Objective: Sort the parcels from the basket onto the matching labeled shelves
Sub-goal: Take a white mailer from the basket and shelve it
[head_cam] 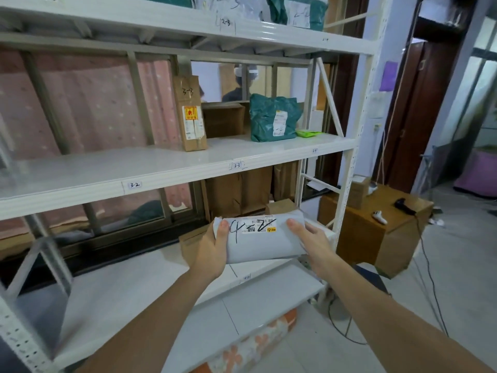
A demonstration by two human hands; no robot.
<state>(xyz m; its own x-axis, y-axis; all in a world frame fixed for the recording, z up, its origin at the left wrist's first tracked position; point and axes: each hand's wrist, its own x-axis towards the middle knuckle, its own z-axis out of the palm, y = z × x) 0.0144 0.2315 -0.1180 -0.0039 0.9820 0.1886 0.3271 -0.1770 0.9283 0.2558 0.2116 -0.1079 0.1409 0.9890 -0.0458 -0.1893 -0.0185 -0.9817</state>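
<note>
I hold a grey parcel out in front of me with both hands, above the front edge of the bottom shelf. My left hand grasps its left end, thumb lying across the top beside the handwritten "4"; my right hand grasps the right end, thumb on top and the fingers curled round the far side. The marking reads 4-2, with a printed label between the figures. At 12 o'clock, the middle shelf bears tags 3-2 and 3-3 on its front lip, and on it stand a tall box marked 3-3, a brown box and a green bag. At 2 o'clock, beyond the rack, is a wooden desk with a black scanner on it.
</note>
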